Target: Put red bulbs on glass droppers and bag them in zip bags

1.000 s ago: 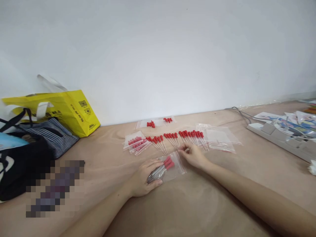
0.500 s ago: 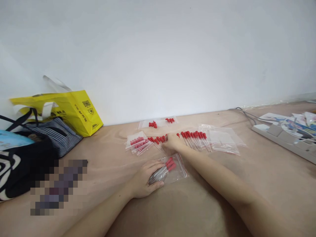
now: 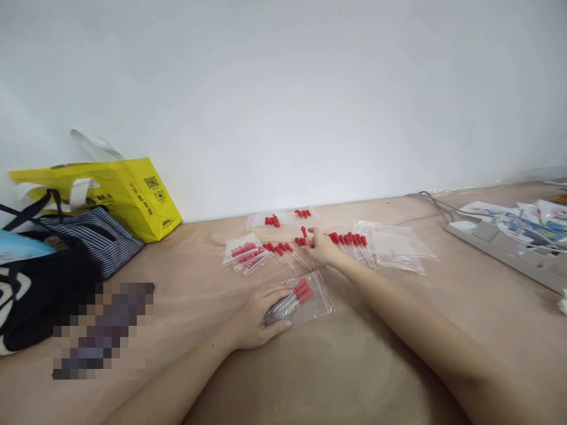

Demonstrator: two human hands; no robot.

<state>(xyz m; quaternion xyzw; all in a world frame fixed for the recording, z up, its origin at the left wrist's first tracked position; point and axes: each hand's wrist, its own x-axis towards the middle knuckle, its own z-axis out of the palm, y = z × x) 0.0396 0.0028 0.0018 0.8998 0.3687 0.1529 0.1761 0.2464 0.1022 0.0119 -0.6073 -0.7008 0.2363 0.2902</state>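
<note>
Near the middle of the table, my left hand [image 3: 259, 316] grips a clear zip bag [image 3: 316, 301] holding a few red-topped droppers [image 3: 303, 291]. Farther back, my right hand [image 3: 323, 248] has its fingers closed on a red-topped dropper [image 3: 304, 232], its red end up. To its left lie several loose droppers [image 3: 283, 248], and to its right a row of more droppers [image 3: 349, 239]. Small filled bags [image 3: 243, 254] overlap at the left end of the row. Flat clear bags [image 3: 396, 248] are stacked at the right end.
Behind the row, a clear bag [image 3: 254, 221] lies under two red clusters by the wall. A yellow bag [image 3: 150, 200], a striped pouch [image 3: 106, 239] and a black bag [image 3: 57, 301] stand at left. A power strip [image 3: 509, 254] with cables is at right.
My right hand has lifted slightly and moved a little right from the loose droppers, with one dropper now raised in its fingers. My left hand still holds the bag. The view has shifted slightly.
</note>
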